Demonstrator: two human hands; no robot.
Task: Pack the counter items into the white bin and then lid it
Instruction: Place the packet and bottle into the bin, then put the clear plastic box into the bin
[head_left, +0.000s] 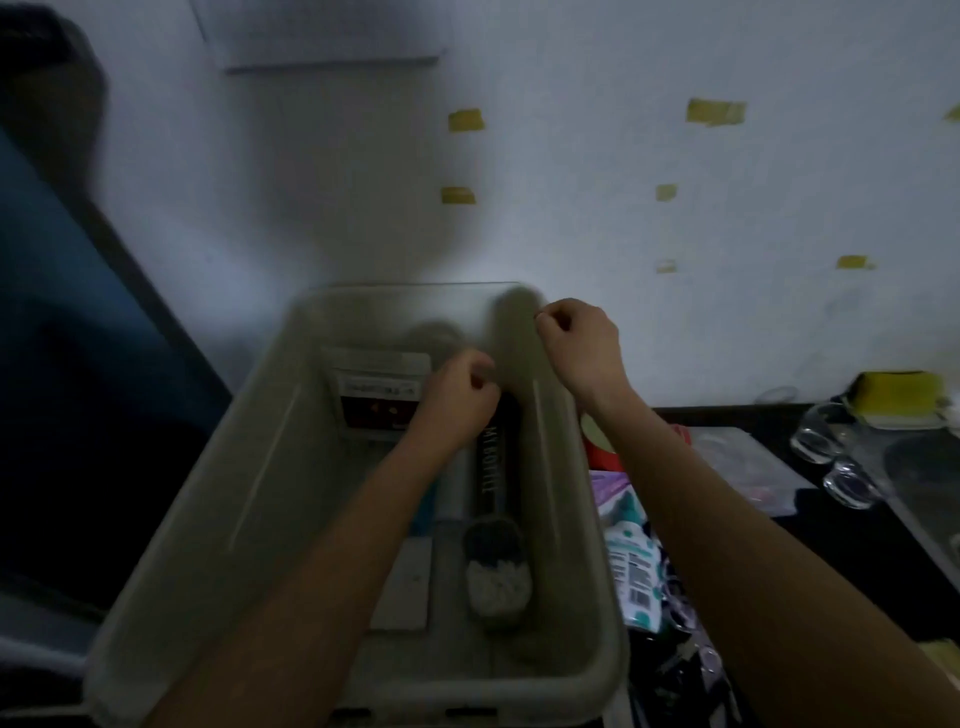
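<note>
We look down in dim light at a white bin (270, 483) on the worktop, filling the centre. Our left hand (457, 400) hovers inside it, fingers curled; whether they pinch anything we cannot tell. Our right hand (582, 348), at one o'clock, is curled above the bin's far corner. Packets (631, 561) lie at four o'clock, glasses (831, 457) at three.

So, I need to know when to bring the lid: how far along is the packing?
Partly done. The white bin already holds a dark bottle, a packet and a flat white box. Both hands, left and right, are over the bin with curled fingers; nothing visibly held. Packets and glasses remain on the counter. No lid on.
</note>
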